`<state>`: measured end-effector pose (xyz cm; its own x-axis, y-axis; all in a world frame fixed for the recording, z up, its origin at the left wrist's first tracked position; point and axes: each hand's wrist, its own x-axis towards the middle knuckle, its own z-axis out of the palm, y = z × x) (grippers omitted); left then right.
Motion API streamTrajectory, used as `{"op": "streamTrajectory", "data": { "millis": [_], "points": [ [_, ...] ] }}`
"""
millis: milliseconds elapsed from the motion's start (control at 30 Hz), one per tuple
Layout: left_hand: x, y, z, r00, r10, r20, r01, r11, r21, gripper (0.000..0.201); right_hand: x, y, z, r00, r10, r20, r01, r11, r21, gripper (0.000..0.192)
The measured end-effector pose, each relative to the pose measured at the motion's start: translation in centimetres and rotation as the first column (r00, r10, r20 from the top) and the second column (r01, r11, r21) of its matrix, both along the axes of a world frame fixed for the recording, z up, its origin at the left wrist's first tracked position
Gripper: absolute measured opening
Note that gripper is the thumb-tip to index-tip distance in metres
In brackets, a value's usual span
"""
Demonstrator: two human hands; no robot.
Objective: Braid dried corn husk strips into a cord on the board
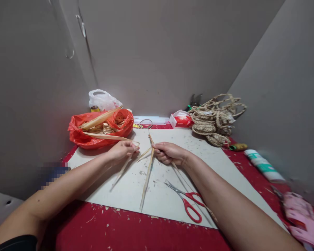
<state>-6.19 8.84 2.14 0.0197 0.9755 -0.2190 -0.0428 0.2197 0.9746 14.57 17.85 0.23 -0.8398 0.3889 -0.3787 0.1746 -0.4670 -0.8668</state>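
Your left hand (122,150) was clenched on a pale husk strip (120,172) that trailed back toward you across the white board (219,167), its grip closed around the upper end. Your right hand (170,152) was clenched too, its grip grasping a bundle of dried strips (147,174) just below the top, the long ends fanning down over the board toward the near edge. The two hands sat close together, near but apart, with a thin strand running between them. Just beyond the bundle's tip lay a small wire ring (146,123). Red-handled scissors (185,200) lay on the board just beside your right forearm, blades half apart. Left and behind, a red plastic bag (80,134) held more husks, a white bag (103,99) behind it. To the right rear stood a heap of coiled woven rope pieces (216,120), with a red and white packet (181,120) just beside it. Husk scraps dotted the red bench cover (136,233).
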Motion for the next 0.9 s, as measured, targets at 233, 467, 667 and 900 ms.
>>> {"op": "streamTrajectory", "data": {
  "millis": [233,467,667,900],
  "points": [
    [3.3,3.1,-0.4,0.967,-0.169,0.191,0.197,0.971,-0.137,0.013,0.2,0.4,-0.5,0.997,-0.023,-0.070,0.022,1.000,-0.015,0.035],
    [3.3,3.1,-0.4,0.986,-0.151,0.076,0.158,0.982,-0.099,0.019,0.2,0.4,-0.6,0.996,-0.059,-0.061,0.059,0.998,0.001,0.037],
    [3.3,3.5,0.1,0.962,-0.220,-0.163,0.208,0.974,-0.083,0.010,-0.4,-0.4,-0.4,0.994,-0.110,0.018,0.108,0.988,0.108,0.041],
    [3.1,3.8,0.7,0.856,-0.089,-0.510,0.110,0.994,0.011,0.014,-2.5,-2.2,-0.2,0.920,-0.380,0.100,0.354,0.912,0.209,0.041]
  ]
}}
